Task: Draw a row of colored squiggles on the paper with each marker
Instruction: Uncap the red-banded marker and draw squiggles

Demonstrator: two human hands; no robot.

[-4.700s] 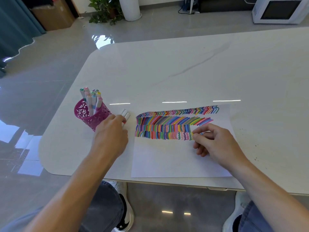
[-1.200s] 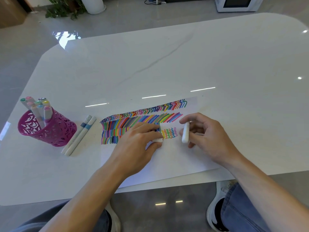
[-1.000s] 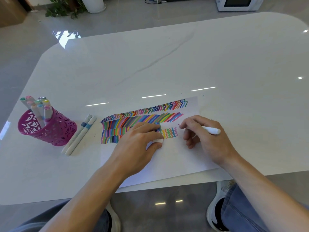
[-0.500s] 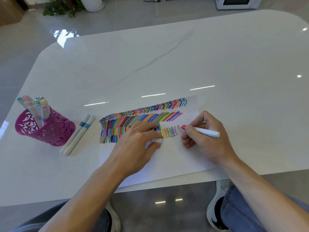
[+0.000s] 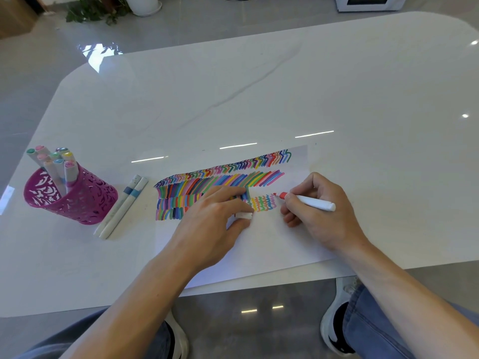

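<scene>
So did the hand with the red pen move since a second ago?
Yes. The right hand turned the marker so its red tip now meets the paper at the right end of the squiggle row.

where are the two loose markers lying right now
In the head view, the two loose markers lie side by side on the table, left of the paper and just right of the pink marker cup.
</scene>
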